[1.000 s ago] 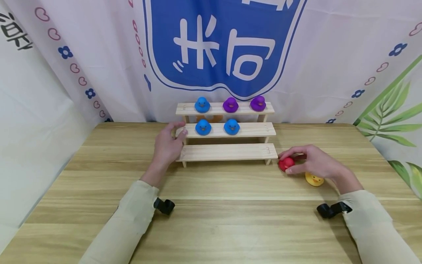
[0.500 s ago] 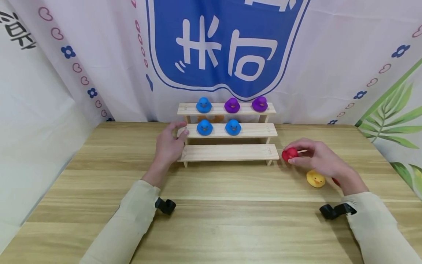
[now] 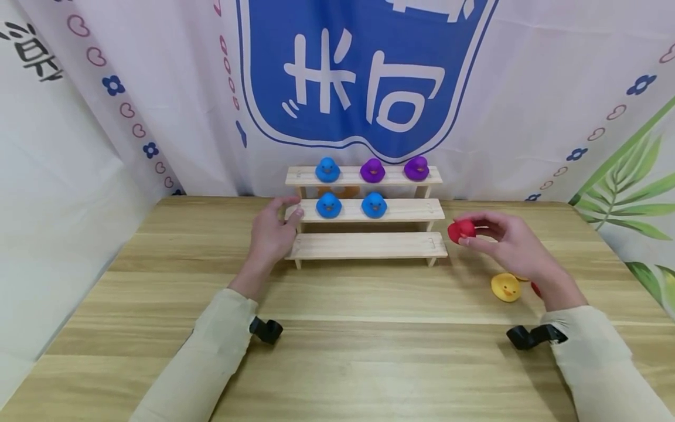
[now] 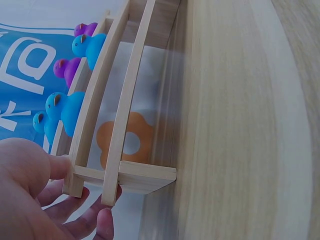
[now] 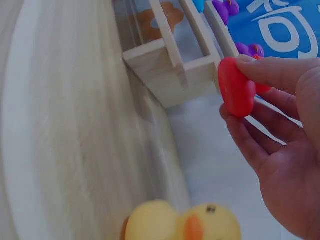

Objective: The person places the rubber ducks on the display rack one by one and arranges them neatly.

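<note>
A three-tier wooden stand (image 3: 369,246) stands at the back of the table. My left hand (image 3: 271,234) holds its left end; in the left wrist view the thumb lies on the middle plank's end, fingers behind. My right hand (image 3: 514,246) pinches a red rubber duck (image 3: 459,232) between thumb and fingers, raised off the table just right of the stand. A blue duck (image 3: 327,170) and two purple ducks (image 3: 372,170) sit on the top tier. Two blue ducks (image 3: 329,205) occupy the middle tier's left and centre. The lowest tier is bare.
On the table below my right hand lies a yellow duck (image 3: 505,287), with another yellow piece partly hidden behind it. Something red (image 3: 536,289) peeks out beside the right wrist. A printed white curtain (image 3: 527,117) hangs close behind the stand.
My right hand has lifted the red duck off the table and carried it a little away from me, uncovering the yellow duck. The left hand keeps its place on the stand.
</note>
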`<control>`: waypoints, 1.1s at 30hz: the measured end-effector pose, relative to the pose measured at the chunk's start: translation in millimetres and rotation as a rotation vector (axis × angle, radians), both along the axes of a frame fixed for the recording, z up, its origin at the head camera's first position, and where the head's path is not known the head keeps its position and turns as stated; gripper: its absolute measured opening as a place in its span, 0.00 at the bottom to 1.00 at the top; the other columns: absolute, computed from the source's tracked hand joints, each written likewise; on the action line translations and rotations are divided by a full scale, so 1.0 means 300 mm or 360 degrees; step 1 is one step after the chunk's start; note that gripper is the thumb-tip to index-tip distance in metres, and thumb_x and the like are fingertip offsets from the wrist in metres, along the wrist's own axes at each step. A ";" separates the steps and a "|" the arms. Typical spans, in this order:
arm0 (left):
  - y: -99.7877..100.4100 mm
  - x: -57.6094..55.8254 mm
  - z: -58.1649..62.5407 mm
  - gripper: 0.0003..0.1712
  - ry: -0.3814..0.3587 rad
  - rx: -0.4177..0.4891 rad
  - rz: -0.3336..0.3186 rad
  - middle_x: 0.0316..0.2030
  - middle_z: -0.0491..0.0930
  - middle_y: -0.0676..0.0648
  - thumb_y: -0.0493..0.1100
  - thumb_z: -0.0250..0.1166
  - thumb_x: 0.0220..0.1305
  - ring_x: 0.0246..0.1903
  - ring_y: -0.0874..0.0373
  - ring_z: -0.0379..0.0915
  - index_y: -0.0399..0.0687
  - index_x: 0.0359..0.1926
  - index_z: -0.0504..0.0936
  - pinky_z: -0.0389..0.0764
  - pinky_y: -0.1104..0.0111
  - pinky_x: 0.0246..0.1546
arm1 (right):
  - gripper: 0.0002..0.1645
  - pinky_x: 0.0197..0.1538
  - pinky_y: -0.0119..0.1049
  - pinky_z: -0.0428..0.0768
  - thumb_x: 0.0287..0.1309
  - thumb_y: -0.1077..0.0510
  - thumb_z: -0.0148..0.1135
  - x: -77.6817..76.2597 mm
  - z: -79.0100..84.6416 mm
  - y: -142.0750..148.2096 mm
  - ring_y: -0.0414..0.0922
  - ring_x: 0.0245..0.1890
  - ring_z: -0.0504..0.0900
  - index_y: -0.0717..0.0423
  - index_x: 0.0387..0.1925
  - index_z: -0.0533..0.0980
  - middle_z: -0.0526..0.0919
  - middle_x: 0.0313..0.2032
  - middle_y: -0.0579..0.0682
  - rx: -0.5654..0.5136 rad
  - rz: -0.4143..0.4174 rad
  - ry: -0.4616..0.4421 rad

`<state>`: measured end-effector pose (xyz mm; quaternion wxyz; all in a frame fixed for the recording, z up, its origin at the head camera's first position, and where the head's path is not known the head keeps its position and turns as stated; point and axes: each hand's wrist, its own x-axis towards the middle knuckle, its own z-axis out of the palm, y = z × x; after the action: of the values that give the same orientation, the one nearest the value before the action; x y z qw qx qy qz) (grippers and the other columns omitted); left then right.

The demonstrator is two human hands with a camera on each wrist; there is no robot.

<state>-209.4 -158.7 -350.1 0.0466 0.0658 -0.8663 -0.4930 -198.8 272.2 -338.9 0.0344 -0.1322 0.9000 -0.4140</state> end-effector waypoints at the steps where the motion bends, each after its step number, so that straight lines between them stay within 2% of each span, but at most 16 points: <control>1: 0.000 0.000 -0.001 0.24 0.0001 -0.0001 -0.0001 0.58 0.82 0.43 0.50 0.57 0.82 0.16 0.61 0.65 0.56 0.73 0.75 0.70 0.71 0.17 | 0.26 0.55 0.15 0.78 0.71 0.51 0.70 0.001 0.003 -0.009 0.44 0.61 0.81 0.51 0.66 0.78 0.81 0.64 0.54 -0.0031 0.0010 0.0041; 6: 0.003 0.005 0.000 0.24 -0.0012 0.0025 -0.0002 0.55 0.83 0.42 0.50 0.57 0.82 0.16 0.61 0.66 0.56 0.73 0.75 0.69 0.71 0.17 | 0.23 0.58 0.14 0.78 0.70 0.60 0.69 -0.006 0.010 -0.066 0.29 0.55 0.80 0.56 0.64 0.80 0.81 0.64 0.54 -0.0178 0.0062 0.0265; 9: 0.002 0.007 -0.002 0.24 -0.0011 0.0030 -0.0001 0.54 0.83 0.43 0.50 0.57 0.82 0.17 0.61 0.67 0.56 0.73 0.74 0.70 0.71 0.17 | 0.22 0.60 0.14 0.76 0.70 0.63 0.69 -0.022 0.009 -0.099 0.32 0.55 0.80 0.59 0.63 0.81 0.82 0.60 0.53 -0.0239 0.0074 0.0362; 13: 0.002 0.009 -0.004 0.23 -0.0003 0.0021 0.0000 0.50 0.84 0.42 0.50 0.57 0.82 0.17 0.61 0.68 0.56 0.73 0.75 0.69 0.71 0.17 | 0.22 0.61 0.15 0.77 0.69 0.65 0.68 -0.045 0.004 -0.138 0.33 0.54 0.81 0.60 0.63 0.81 0.82 0.56 0.53 -0.0311 0.0058 0.0421; 19: 0.002 0.008 -0.004 0.23 0.0002 0.0011 0.0002 0.48 0.84 0.41 0.50 0.57 0.82 0.17 0.61 0.69 0.56 0.73 0.75 0.69 0.71 0.17 | 0.24 0.61 0.17 0.78 0.71 0.65 0.66 -0.073 -0.004 -0.185 0.31 0.56 0.80 0.56 0.66 0.80 0.83 0.60 0.55 -0.0318 0.0037 0.0452; 23: 0.002 0.006 -0.002 0.23 0.0004 0.0013 0.0000 0.50 0.84 0.41 0.50 0.57 0.82 0.17 0.61 0.68 0.56 0.73 0.75 0.69 0.71 0.17 | 0.24 0.62 0.19 0.78 0.72 0.64 0.65 -0.086 -0.005 -0.209 0.40 0.58 0.81 0.56 0.67 0.79 0.83 0.61 0.56 -0.0283 0.0013 0.0442; 25: 0.002 0.006 0.000 0.23 0.0010 0.0011 -0.0002 0.51 0.84 0.42 0.50 0.58 0.82 0.16 0.61 0.66 0.56 0.73 0.75 0.69 0.71 0.17 | 0.25 0.65 0.25 0.80 0.72 0.63 0.65 -0.091 -0.005 -0.219 0.47 0.60 0.81 0.56 0.68 0.79 0.83 0.62 0.57 -0.0269 -0.0003 0.0414; 30: 0.001 0.007 0.003 0.23 0.0018 0.0011 -0.0002 0.52 0.84 0.41 0.49 0.58 0.82 0.15 0.62 0.64 0.55 0.73 0.75 0.68 0.71 0.16 | 0.26 0.72 0.54 0.78 0.73 0.62 0.65 -0.099 -0.006 -0.236 0.58 0.66 0.80 0.55 0.69 0.77 0.80 0.66 0.59 -0.0275 -0.0029 0.0326; 33: 0.000 0.006 0.004 0.23 0.0018 0.0005 0.0004 0.51 0.85 0.40 0.49 0.58 0.82 0.15 0.62 0.64 0.55 0.73 0.75 0.68 0.72 0.16 | 0.27 0.71 0.60 0.77 0.73 0.62 0.64 -0.103 -0.008 -0.242 0.60 0.68 0.79 0.54 0.71 0.76 0.79 0.68 0.59 -0.0273 -0.0045 0.0295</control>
<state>-207.6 -158.6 -348.8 0.0519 0.0641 -0.8652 -0.4946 -229.7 199.6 -341.4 -0.0662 -0.1597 0.8624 -0.4759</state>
